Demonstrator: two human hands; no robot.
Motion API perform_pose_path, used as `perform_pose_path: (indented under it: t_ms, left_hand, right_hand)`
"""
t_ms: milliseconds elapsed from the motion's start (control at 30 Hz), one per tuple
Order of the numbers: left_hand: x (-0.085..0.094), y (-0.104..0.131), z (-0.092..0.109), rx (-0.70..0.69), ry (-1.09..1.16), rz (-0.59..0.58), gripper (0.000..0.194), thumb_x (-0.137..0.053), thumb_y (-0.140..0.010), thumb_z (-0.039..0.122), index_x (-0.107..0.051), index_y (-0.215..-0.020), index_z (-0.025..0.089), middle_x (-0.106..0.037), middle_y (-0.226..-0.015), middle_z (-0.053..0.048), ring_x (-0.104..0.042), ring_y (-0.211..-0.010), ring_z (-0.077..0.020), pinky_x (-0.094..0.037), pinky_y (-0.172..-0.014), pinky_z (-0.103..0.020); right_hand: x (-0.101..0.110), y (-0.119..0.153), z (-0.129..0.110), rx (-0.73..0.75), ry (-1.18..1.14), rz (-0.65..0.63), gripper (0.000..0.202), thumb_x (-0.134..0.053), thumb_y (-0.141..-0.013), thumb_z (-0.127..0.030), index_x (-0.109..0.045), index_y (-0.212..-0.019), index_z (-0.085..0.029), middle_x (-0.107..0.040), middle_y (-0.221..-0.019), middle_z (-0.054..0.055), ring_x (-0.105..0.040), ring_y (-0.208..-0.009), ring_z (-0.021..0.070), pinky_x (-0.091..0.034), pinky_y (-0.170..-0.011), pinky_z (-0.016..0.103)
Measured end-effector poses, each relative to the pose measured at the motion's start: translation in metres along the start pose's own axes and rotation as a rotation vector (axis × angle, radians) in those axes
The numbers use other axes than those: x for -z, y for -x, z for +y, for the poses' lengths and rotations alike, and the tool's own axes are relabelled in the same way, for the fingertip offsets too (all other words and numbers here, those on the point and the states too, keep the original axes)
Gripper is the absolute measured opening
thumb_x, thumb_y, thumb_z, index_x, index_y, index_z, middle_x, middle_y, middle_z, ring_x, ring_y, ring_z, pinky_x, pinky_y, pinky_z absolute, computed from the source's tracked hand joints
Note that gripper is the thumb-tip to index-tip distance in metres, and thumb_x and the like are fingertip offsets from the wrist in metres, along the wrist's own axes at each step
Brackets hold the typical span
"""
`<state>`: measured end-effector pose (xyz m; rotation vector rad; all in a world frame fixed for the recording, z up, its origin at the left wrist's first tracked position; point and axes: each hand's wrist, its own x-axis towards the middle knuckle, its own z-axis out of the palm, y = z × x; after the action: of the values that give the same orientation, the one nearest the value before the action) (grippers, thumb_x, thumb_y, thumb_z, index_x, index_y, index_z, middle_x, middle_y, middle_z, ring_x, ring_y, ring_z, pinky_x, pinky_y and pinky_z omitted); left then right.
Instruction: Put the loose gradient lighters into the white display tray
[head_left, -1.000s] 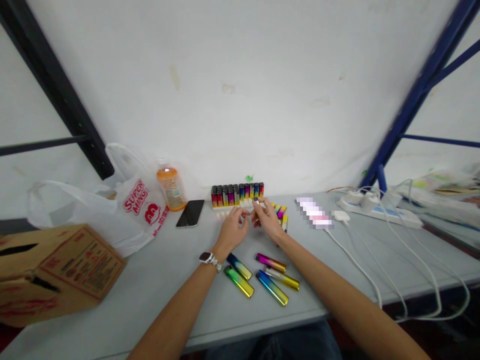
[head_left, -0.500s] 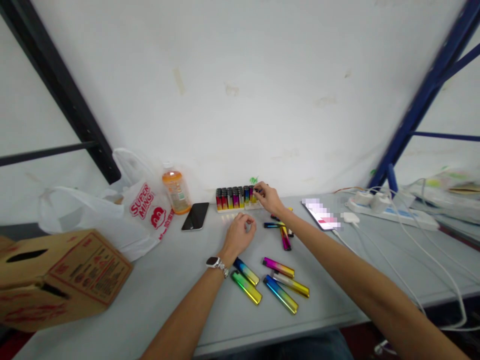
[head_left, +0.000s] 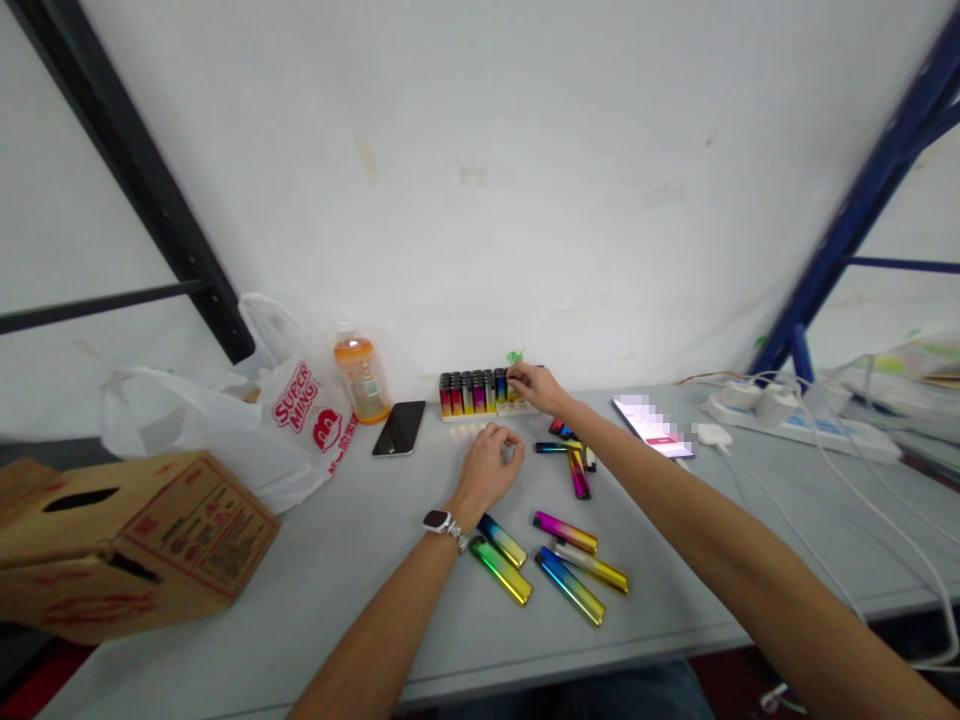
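Observation:
My right hand (head_left: 538, 388) is at the right part of a pale tray (head_left: 459, 417) by the wall, fingers pinched on a lighter mostly hidden behind them. Upright lighters (head_left: 469, 392) with black tops and shiny coloured bodies fill the tray's left part in rows. My left hand (head_left: 489, 465), a watch on its wrist, rests loosely curled on the table in front of the tray, thumb apart from the fingers and nothing visible in it. Close to that wrist lie a blue-yellow lighter (head_left: 504, 541) and a green-yellow lighter (head_left: 501, 571).
Loose lighters (head_left: 570, 586) lie in front, and another pile (head_left: 578, 470) sits below my right forearm. Leftward stand a phone (head_left: 400, 429), an orange bottle (head_left: 362, 375), a plastic bag (head_left: 292, 440) and a cardboard box (head_left: 187, 540). Rightward are a lit phone (head_left: 643, 420) and a power strip (head_left: 810, 425).
The whole view has shifted slightly, so things appear a little further right. My right hand stays at the tray with its fingers pinched; my left hand keeps its loose curl.

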<state>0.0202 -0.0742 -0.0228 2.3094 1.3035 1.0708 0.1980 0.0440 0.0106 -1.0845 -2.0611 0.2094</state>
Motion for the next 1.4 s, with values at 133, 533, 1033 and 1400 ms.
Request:
perform_pose_path:
  t_ms: [133,533,1033,1400]
  left_hand:
    - [0.0,-0.001,0.002,-0.011,-0.008,0.003,0.01,-0.054,-0.089,0.023,-0.063,-0.086,0.02,-0.059,-0.092,-0.004,-0.059,-0.086,-0.0174,-0.049,-0.083,-0.032]
    - [-0.002,0.045,0.037,-0.008,-0.302,0.007,0.028,-0.05,-0.091,0.027,-0.056,-0.117,0.021,-0.059,-0.121,-0.012,-0.051,-0.116,-0.0297,-0.038,-0.1,-0.048]
    - [-0.03,-0.045,0.007,0.107,-0.19,0.148,0.029,-0.035,-0.092,0.015,-0.053,-0.115,0.014,-0.058,-0.118,-0.015,-0.051,-0.115,-0.0278,-0.04,-0.099,-0.046]
    - [-0.004,-0.044,-0.004,0.164,0.409,0.48,0.029,-0.032,-0.099,0.033,-0.057,-0.094,0.02,-0.064,-0.096,-0.006,-0.061,-0.093,-0.0179,-0.048,-0.088,-0.032]
  right_hand:
    - [0.0,0.005,-0.006,-0.058,0.242,0.025,0.026,-0.048,-0.094,-0.023,-0.067,-0.111,-0.016,-0.058,-0.105,0.01,-0.058,-0.083,0.0169,-0.046,-0.083,0.028]
    - [0.005,0.053,-0.051,-0.176,0.374,0.127,0.052,-0.041,-0.099,-0.041,-0.04,-0.146,-0.019,-0.05,-0.117,0.015,-0.055,-0.103,0.0264,-0.042,-0.091,0.04]
    - [0.004,0.1,-0.065,-0.199,0.237,-0.02,0.015,-0.053,-0.088,-0.019,-0.067,-0.091,-0.017,-0.058,-0.093,0.007,-0.056,-0.093,0.0207,-0.04,-0.089,0.033]
    - [0.006,0.08,-0.07,-0.218,0.277,-0.223,0.021,-0.07,-0.078,-0.039,-0.077,-0.082,-0.02,-0.066,-0.09,0.01,-0.059,-0.09,0.0253,-0.04,-0.084,0.037]
